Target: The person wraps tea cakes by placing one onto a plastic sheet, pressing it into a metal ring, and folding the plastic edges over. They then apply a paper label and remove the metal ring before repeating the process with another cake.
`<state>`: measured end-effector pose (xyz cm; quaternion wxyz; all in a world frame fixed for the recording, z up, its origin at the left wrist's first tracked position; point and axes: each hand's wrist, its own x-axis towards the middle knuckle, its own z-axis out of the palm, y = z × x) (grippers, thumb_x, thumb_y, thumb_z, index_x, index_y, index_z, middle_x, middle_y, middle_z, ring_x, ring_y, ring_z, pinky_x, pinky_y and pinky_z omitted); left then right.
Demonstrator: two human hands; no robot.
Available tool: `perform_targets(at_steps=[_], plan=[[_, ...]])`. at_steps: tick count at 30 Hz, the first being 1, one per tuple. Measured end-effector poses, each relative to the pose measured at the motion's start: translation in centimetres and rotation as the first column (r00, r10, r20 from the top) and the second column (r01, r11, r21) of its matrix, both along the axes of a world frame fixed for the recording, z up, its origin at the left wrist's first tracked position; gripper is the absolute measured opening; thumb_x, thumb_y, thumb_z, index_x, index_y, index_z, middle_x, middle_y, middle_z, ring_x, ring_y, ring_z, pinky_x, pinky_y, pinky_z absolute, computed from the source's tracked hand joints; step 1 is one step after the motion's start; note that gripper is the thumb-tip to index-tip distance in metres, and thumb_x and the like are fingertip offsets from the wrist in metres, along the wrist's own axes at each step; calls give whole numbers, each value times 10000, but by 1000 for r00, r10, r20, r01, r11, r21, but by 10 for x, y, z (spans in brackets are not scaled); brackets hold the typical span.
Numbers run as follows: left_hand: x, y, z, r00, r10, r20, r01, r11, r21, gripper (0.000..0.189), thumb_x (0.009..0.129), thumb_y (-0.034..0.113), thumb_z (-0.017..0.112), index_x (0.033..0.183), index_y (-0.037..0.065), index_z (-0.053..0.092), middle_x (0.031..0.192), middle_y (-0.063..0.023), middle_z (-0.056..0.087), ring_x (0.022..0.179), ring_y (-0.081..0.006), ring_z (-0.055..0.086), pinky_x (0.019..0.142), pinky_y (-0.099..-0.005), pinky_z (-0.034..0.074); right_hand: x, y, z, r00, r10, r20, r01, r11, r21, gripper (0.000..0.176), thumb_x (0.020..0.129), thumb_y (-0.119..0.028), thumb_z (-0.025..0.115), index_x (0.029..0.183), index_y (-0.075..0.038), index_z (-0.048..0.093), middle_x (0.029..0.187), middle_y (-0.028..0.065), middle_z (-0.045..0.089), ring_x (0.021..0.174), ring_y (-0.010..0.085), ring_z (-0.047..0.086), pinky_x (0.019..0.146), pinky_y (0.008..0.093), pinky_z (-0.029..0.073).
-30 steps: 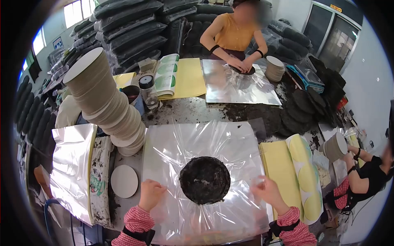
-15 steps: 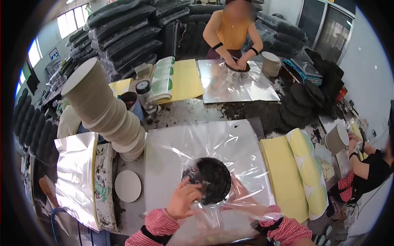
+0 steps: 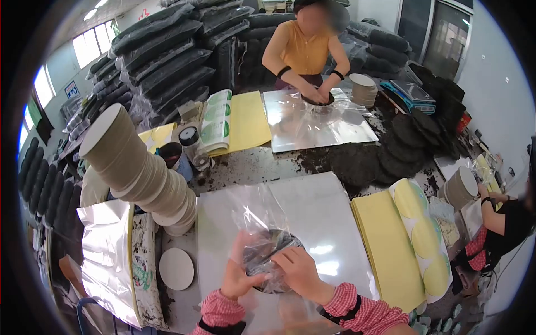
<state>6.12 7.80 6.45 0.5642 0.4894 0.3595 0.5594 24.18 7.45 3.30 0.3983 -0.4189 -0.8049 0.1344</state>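
A round black disc (image 3: 285, 239) lies on a smooth pale sheet (image 3: 223, 215) in front of me, with crumpled clear film (image 3: 259, 209) gathered over it. My left hand (image 3: 239, 271) is at the disc's left side, thumb and fingers spread around the film, partly blurred. My right hand (image 3: 298, 271) presses on the disc's right side, its fingers bent over and gripping the film. The disc's lower part is mostly covered by film and hands.
Leaning stacks of round pale discs (image 3: 128, 151) stand at left, beside a single disc (image 3: 176, 269). Yellow sheets (image 3: 385, 251) lie at right. Across the table a person (image 3: 307, 50) handles another black disc; another person (image 3: 502, 223) works at far right.
The clear film, spread out flat before, is now gathered inward over the disc. My right hand has come from beside the disc onto it. My left hand has turned upward at its left side.
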Motion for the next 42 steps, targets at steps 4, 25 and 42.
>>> perform_targets(at_steps=[4,25,42], plan=[[5,-1,-35,762,127,-635,92,950,300,331,779,135,762,1050,19,611,952,-97,649,914,-274,635,1098,-459,371,28,6,9,991,119,54,-105,972,-210,446,659,-42,712,1095,-39,621,1032,132,628,990,321,613,833,395,507],[23,-2,-39,556,340,-758,38,901,432,483,627,125,759,1082,33,624,1166,-126,586,1128,-362,528,985,-447,433,7,-2,17,956,42,-290,-129,949,-288,46,794,-61,738,811,-64,695,936,101,672,973,298,651,829,348,529],[31,-20,-40,301,186,-935,270,924,270,544,834,155,663,1353,60,535,1492,-219,378,1411,-422,311,1127,-539,296,497,-37,-98,-203,-784,587,938,16,346,640,892,-578,569,908,42,728,913,214,693,899,422,621,906,495,454]])
